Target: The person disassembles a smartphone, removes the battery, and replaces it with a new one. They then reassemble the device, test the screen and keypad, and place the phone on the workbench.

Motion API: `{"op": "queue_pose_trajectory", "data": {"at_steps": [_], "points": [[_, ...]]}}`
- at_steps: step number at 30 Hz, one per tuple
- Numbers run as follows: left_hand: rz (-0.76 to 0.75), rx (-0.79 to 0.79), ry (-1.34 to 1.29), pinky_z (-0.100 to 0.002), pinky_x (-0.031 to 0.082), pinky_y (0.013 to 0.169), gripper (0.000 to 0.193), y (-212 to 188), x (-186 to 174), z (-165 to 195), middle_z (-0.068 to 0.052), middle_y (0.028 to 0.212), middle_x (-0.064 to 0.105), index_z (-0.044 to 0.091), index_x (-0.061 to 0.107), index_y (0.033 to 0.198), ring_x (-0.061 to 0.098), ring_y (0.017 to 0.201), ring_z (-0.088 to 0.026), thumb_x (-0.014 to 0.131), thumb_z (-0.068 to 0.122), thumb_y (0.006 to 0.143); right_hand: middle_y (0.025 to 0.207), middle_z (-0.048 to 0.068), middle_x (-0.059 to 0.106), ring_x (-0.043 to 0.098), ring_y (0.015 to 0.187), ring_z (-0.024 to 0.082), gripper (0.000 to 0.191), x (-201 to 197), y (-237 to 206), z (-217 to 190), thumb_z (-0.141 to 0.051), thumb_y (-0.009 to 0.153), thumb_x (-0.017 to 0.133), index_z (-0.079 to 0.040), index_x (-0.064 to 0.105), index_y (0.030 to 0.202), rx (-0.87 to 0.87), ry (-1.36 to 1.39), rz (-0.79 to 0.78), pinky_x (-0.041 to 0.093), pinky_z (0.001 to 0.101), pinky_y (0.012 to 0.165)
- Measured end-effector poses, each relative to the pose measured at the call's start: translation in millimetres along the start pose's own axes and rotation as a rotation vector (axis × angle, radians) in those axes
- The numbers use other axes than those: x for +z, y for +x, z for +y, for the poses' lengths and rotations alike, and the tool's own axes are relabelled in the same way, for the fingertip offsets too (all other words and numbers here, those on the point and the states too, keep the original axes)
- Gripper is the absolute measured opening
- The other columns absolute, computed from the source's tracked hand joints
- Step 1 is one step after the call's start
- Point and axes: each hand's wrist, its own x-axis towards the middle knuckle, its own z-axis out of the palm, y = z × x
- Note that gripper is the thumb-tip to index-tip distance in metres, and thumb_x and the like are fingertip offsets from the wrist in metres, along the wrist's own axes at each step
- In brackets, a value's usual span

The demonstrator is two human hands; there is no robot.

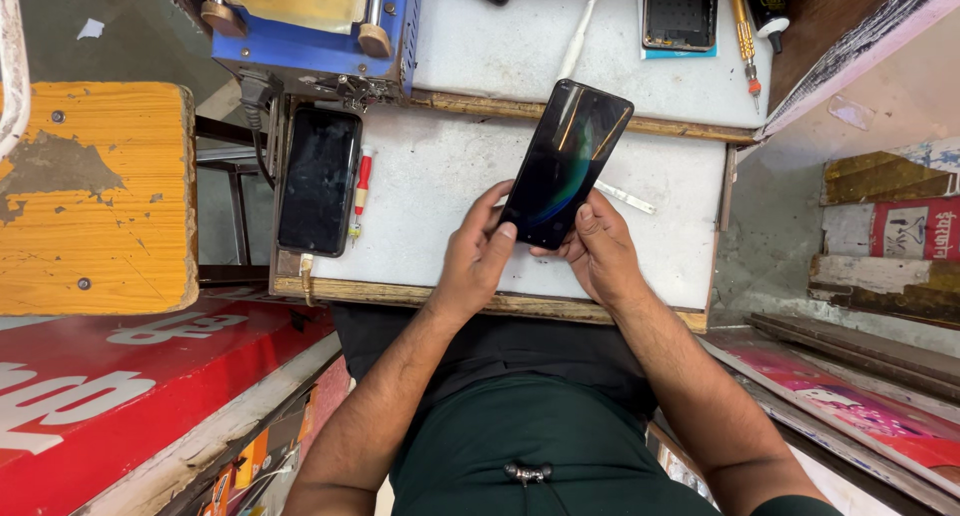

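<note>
Both hands grip one black smartphone (565,163) by its lower end above the white workbench (440,186): the left hand (477,256) closed on its left edge, thumb on the glass, the right hand (598,251) cupping the right edge. Its dark screen looks whole and seated (no tool is in hand). A second dark phone (319,181) and a red-handled screwdriver (361,188) lie untouched to the left.

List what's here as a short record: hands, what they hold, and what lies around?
left hand: grips the dark phone at its lower end, thumb on the screen
right hand: supports the same phone from the other side
phone tilt: lifted above the white bench, screen dark
second phone: flat at the bench's left edge
red screwdriver: beside the second phone
blue machine: behind it
</note>
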Motion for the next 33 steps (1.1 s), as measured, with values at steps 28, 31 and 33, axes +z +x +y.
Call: {"op": "queue_pose_trajectory", "data": {"at_steps": [28,31,33], "points": [[0.02,0.041,0.302,-0.032,0.062,0.084,0.064,0,0,12,-0.016,0.115,0.073,0.005,0.035,0.154,0.075,0.1,-0.019,0.066,0.017,0.099,0.13,0.018,0.065,0.07,0.115,0.028,0.065,5,4,-3,-0.047,0.106,0.05,0.0,0.038,0.151,0.021,0.068,-0.012,0.065,0.0454,0.091],[0.065,0.027,0.291,-0.032,0.062,0.082,0.061,5,3,18,-0.015,0.111,0.072,0.004,0.038,0.145,0.075,0.098,-0.019,0.069,0.019,0.095,0.127,0.019,0.066,0.071,0.112,0.028,0.065,1,3,1,-0.047,0.106,0.051,0.0,0.039,0.149,0.026,0.064,-0.029,0.067,0.0451,0.086],[0.071,0.113,0.294,-0.033,0.061,0.086,0.055,10,1,22,-0.016,0.114,0.07,0.001,0.042,0.139,0.073,0.105,-0.02,0.071,0.018,0.095,0.125,0.019,0.067,0.072,0.108,0.027,0.063,-3,5,3,-0.045,0.107,0.052,0.001,0.041,0.148,0.04,0.046,-0.061,0.067,0.0441,0.082]]}}
